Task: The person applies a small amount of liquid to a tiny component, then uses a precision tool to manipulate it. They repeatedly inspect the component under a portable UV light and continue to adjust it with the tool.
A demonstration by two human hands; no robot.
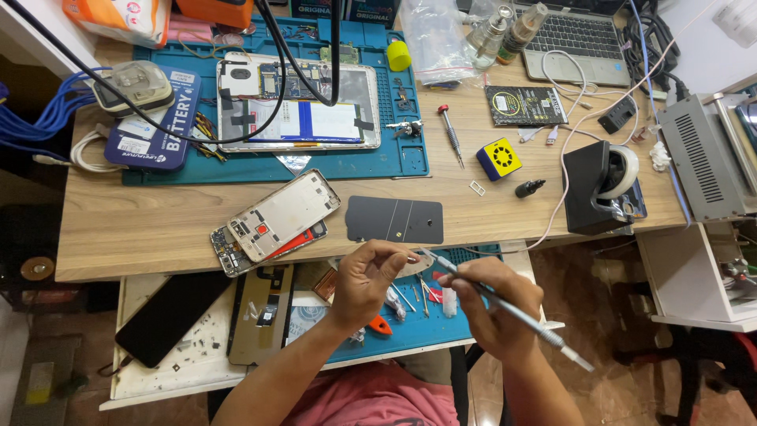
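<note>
My left hand [369, 280] hovers over the pull-out drawer with its fingertips pinched on a tiny part that is too small to make out. My right hand [493, 304] grips a slim grey screwdriver [505, 308], its tip pointing up-left at the left fingertips. On the wooden desk [142, 221] just beyond lie an opened phone with its white mid-frame [276, 217] and a dark flat phone back cover [394, 219]. Further back, an opened tablet [298, 102] rests on a blue work mat [402, 162].
The drawer holds a blue mat [418, 331], small tools, a black phone screen [169, 315] and a tan phone panel [260, 312]. A red-capped screwdriver [451, 134], yellow-faced cube [498, 158], tape dispenser [603, 188], laptop [579, 43], bottles [505, 31] and grey box [698, 158] stand on the desk.
</note>
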